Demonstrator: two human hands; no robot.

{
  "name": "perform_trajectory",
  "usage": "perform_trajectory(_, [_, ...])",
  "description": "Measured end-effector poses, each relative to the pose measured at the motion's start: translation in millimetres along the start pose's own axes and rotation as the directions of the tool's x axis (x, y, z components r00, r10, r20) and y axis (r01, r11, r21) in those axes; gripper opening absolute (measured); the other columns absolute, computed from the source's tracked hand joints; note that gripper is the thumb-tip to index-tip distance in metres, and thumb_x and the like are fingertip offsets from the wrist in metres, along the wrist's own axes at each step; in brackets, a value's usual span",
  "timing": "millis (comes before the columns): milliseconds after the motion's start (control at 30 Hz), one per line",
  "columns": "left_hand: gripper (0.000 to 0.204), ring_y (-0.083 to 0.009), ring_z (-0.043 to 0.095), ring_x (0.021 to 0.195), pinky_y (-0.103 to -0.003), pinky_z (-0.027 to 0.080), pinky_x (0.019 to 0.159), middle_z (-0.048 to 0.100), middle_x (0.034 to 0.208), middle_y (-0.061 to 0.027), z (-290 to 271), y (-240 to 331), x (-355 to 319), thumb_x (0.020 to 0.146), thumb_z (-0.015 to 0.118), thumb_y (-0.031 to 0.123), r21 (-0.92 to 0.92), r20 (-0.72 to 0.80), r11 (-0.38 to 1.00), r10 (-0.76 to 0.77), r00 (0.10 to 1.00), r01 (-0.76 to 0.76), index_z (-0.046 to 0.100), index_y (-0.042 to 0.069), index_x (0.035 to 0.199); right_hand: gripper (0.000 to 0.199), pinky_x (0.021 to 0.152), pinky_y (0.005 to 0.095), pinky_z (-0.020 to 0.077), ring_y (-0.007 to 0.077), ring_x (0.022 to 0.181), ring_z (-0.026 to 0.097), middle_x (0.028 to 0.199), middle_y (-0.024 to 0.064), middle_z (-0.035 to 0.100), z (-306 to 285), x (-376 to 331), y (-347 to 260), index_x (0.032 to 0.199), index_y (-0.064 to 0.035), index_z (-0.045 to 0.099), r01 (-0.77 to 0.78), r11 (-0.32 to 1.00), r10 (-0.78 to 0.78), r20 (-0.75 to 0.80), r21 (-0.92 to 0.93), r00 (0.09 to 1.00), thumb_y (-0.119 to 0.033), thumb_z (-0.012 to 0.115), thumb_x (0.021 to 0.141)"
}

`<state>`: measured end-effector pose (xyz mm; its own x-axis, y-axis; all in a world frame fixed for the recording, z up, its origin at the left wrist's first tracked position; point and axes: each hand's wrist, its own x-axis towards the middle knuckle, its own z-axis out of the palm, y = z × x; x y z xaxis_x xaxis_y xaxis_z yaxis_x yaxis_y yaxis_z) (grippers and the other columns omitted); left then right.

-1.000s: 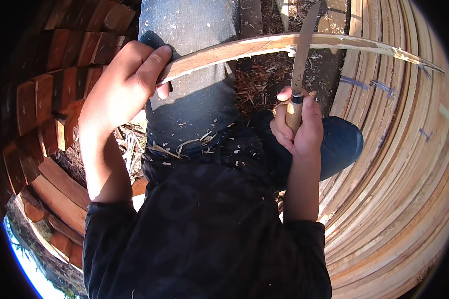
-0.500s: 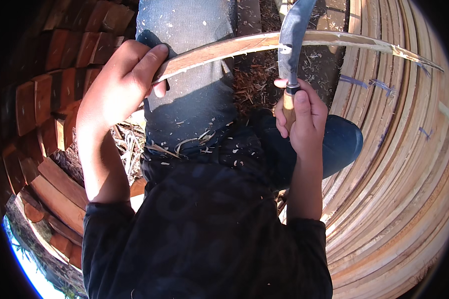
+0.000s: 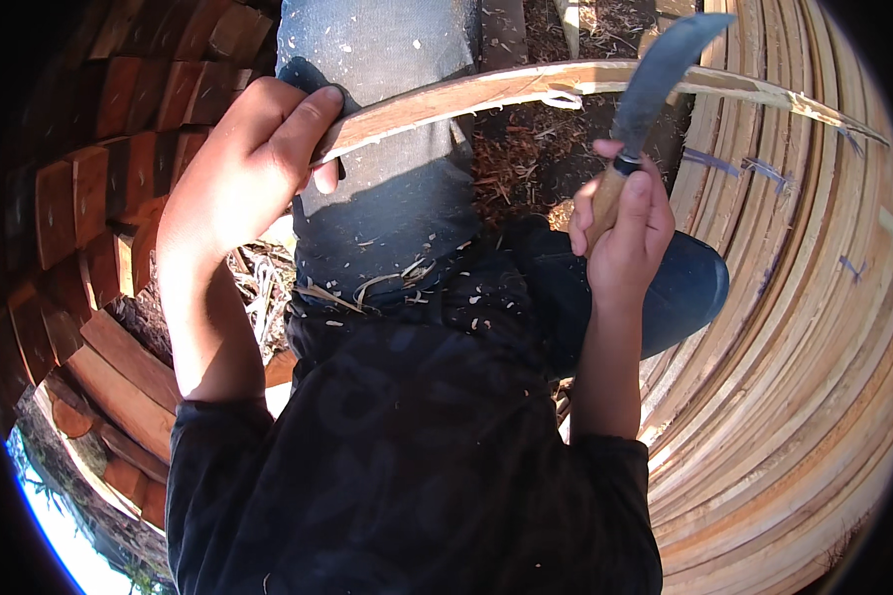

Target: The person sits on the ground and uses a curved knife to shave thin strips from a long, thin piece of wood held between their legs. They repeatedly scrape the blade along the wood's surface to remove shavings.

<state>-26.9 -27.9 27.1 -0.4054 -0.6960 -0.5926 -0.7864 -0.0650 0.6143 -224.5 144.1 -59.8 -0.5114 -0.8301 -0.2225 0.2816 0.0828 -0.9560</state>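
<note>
Knife [image 3: 639,127] swung rightward — tip past far edge of strip [image 3: 446,97]

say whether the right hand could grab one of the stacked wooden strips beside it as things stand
Probably not, as the right hand is closed around the knife's handle; otherwise the stacked strips look close, with only the bent leg partly between.

Wooden strip [image 3: 456,97]: left hand [image 3: 248,164] blocked its left end | knife blade [image 3: 665,74] stood in front, right of its middle | free gap lay on its near side, between trouser leg [image 3: 382,193] and right hand [image 3: 630,218].
</note>
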Motion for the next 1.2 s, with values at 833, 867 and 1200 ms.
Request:
perform_trajectory(833, [0.041,-0.0153,0.055,0.055,-0.028,0.042,0.056,0.060,0.058,-0.0082,0.1,1.6,-3.7,0.094,0.044,0.023,0.005,-0.029,1.000,-0.029,0.999,0.029,0.065,-0.003,0.070,0.043,0.037,0.0190,0.0314,0.0067,0.040,0.039,0.056,0.0068,0.049,5.3,-3.8,7.9,0.118,0.0034,0.053,0.017,0.984,0.013,0.165,-0.176,0.986,-0.032,0.037,0.100])
perform_trajectory(867, [0.041,-0.0157,0.055,0.055,-0.029,0.042,0.057,0.060,0.058,-0.0082,1.5,1.8,-2.5,0.094,0.044,0.023,0.003,-0.040,1.000,0.009,0.999,-0.008,0.065,-0.003,0.070,0.043,0.037,0.0191,0.0313,0.0069,0.039,0.039,0.056,0.0071,0.049,-0.3,-0.6,3.8,0.118,0.0034,0.053,-0.030,0.993,0.051,0.188,-0.114,0.981,-0.033,0.037,0.100])
perform_trajectory(1200, [0.036,-0.0093,0.047,0.050,-0.025,0.038,0.053,0.058,0.059,-0.0055,1.6,-2.0,-1.6,0.096,0.044,0.022,0.028,-0.028,0.996,0.089,0.996,-0.089,0.059,-0.002,0.074,0.049,0.033,0.0204,0.0307,0.0084,0.032,0.034,0.050,0.0057,0.044,-1.8,-4.6,15.0,0.113,0.0011,0.053,-0.406,0.735,0.126,0.479,0.544,0.869,-0.040,0.031,0.100])
